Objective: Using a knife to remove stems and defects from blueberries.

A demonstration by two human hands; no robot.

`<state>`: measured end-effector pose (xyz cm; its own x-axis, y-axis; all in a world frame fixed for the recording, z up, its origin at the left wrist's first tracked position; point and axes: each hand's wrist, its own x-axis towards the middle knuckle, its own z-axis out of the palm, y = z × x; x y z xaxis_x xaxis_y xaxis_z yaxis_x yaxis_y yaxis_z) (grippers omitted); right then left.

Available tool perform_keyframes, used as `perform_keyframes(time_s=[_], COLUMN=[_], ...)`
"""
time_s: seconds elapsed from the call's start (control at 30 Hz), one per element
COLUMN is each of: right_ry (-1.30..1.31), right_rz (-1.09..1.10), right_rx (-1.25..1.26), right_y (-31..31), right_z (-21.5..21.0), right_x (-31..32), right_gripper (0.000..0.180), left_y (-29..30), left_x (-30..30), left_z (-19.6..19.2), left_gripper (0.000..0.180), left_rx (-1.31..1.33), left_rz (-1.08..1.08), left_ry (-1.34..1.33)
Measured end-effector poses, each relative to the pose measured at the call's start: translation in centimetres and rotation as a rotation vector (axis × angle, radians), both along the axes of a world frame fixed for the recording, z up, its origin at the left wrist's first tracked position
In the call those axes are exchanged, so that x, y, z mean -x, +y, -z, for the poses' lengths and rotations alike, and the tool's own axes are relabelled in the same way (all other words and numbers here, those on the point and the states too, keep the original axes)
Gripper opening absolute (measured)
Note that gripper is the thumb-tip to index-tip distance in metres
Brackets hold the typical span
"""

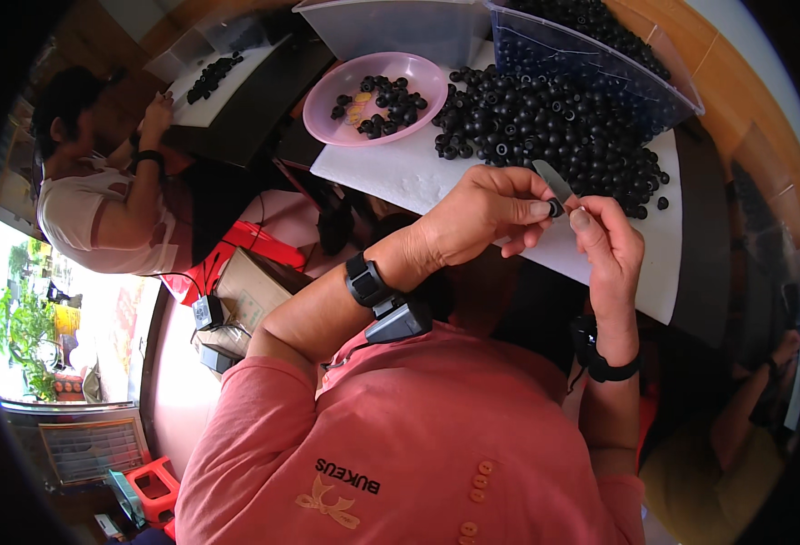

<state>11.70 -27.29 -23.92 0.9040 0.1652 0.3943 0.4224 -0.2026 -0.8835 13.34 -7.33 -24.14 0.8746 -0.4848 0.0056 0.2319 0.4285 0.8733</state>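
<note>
Above the near edge of the white board, my left hand [493, 211] is closed, with a small black round part [556, 208] pinched between thumb and fingers. Close beside it, my right hand [611, 243] has its thumb and fingers pinched around the lower end of a thin grey blade [552, 179] with a rounded tip. The blade slants up and left, right next to the black part; whether the two touch cannot be made out. Just beyond my hands spreads a large heap of the same black parts [545, 123], some showing open, ring-like ends.
A pink bowl [316, 123] with black parts and some yellowish bits stands left of the heap on the white board [372, 174]. Clear plastic bins [400, 32] line the back. At left, another person [100, 209] sits at a second table; another arm shows at far right.
</note>
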Motion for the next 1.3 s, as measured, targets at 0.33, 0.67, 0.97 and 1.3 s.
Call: perform_keyframes(time_s=[0.33, 0.67, 0.97, 1.3], right_ry=[0.097, 0.023, 0.02, -0.049], right_rz=[0.017, 0.002, 0.0, -0.008], right_rx=[-0.011, -0.001, 0.019, 0.073], right_y=[-0.19, 0.2, 0.36, 0.18], right_z=[-0.16, -0.02, -0.29, -0.39], right_x=[-0.16, -0.32, -0.08, -0.09], right_gripper=[0.016, 0.018, 0.018, 0.018], left_y=[-0.16, -0.14, 0.1, -0.1], left_x=[-0.13, -0.19, -0.1, -0.11], left_z=[0.39, 0.6, 0.39, 0.33], left_gripper=[0.014, 0.013, 0.015, 0.016], left_rx=[0.122, 0.109, 0.072, 0.084], left_rz=[0.053, 0.051, 0.025, 0.023], left_ry=[0.09, 0.098, 0.114, 0.135])
